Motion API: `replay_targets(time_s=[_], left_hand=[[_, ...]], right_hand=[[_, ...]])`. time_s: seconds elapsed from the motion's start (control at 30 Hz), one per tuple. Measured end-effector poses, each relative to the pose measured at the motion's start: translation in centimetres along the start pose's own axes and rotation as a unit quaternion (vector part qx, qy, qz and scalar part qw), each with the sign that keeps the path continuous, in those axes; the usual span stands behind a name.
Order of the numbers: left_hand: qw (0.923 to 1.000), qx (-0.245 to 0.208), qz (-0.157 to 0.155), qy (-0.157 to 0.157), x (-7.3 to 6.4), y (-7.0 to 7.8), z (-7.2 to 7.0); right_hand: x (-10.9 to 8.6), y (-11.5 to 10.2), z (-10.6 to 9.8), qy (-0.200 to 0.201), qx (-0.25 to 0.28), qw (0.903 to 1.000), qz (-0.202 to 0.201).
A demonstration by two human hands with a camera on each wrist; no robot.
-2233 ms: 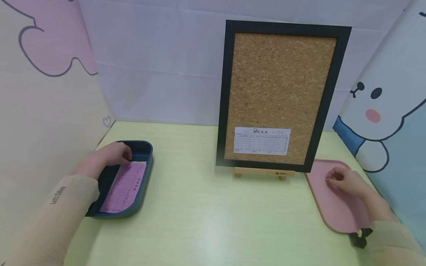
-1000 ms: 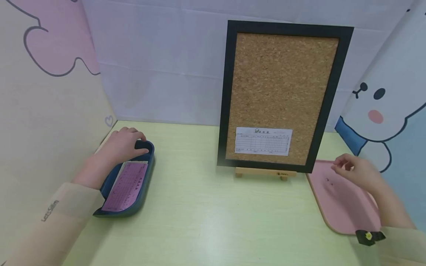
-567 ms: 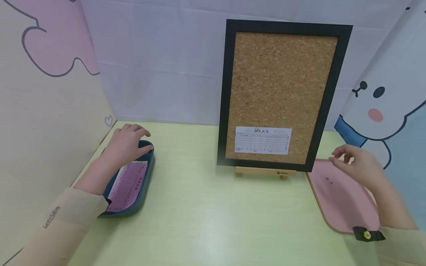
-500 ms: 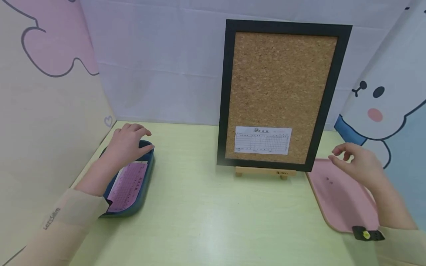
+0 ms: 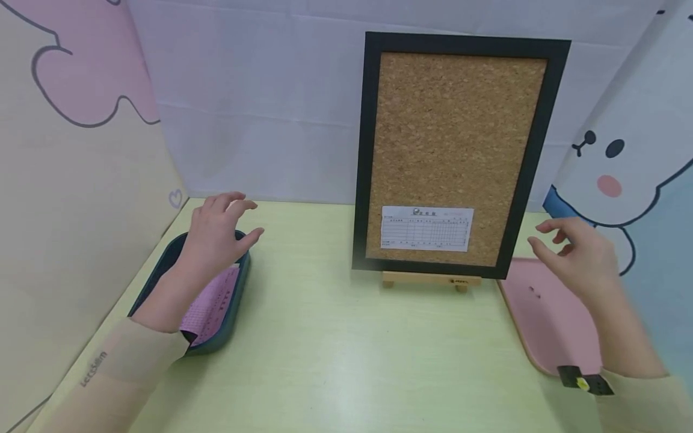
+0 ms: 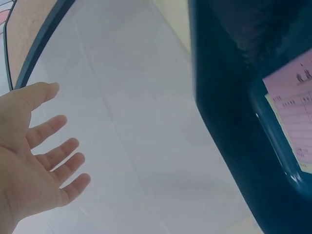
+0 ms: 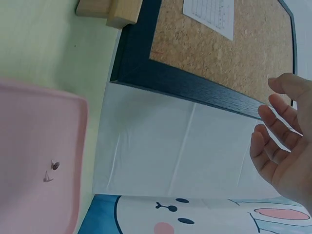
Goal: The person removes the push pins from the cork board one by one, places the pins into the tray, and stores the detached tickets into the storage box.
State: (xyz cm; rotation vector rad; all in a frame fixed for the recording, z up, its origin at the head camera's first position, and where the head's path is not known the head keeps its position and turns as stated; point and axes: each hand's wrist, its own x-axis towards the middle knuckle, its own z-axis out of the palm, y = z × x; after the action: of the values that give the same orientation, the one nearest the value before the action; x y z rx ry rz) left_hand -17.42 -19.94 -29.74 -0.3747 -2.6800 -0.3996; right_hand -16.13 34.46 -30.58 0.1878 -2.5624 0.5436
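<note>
My left hand (image 5: 213,234) hovers over the dark blue tray (image 5: 245,273), thumb and fingers apart and nothing in its grasp. Pink printed form slips (image 5: 216,304) lie in that tray, partly hidden by the wrist; a pale sheet edge shows beneath them in the left wrist view. Over the pink tray (image 5: 547,337), my right hand (image 5: 587,255) is raised with loosely bent fingers, and I see nothing held. Small thumbtacks (image 7: 55,165) lie on the pink tray. A cork board (image 5: 460,138) in a black frame bears a white printed form (image 5: 426,228) near its lower left.
A small wooden easel (image 5: 430,278) props up the cork board. Pale green tabletop (image 5: 346,349) stretches between the two trays. A white cloth (image 5: 260,108) hangs behind, and printed panels stand at both sides.
My left hand has let go of the pink slips and moved up and right, fingers spreading. The right hand has risen off the pink tray, its thumb and forefinger parting, with thumbtacks now visible below.
</note>
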Motion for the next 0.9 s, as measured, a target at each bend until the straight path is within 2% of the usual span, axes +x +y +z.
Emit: replay_targets(time_s=[0.13, 0.33, 0.57, 0.73, 0.9], left_hand=[[0.9991, -0.023, 0.014, 0.032, 0.1, 1.2, 0.1], [0.9963, -0.06, 0.025, 0.057, 0.3, 3.0, 0.4], [0.9907, -0.1, 0.036, 0.085, 0.5, 4.9, 0.8], [0.9888, -0.115, 0.038, 0.087, 0.9, 6.1, 1.3], [0.9896, -0.124, 0.038, 0.062, 1.0, 7.7, 2.0]], right_hand=[[-0.2, -1.4, 0.0, 0.038, 0.024, 0.999, -0.004], [-0.2, -3.5, 0.5, 0.099, 0.076, 0.991, -0.049], [-0.1, -5.4, 1.2, 0.127, 0.103, 0.9839, -0.072], [0.2, -6.5, 1.6, 0.138, 0.134, 0.9768, -0.095], [0.7, -7.6, 2.3, 0.137, 0.165, 0.9712, -0.103]])
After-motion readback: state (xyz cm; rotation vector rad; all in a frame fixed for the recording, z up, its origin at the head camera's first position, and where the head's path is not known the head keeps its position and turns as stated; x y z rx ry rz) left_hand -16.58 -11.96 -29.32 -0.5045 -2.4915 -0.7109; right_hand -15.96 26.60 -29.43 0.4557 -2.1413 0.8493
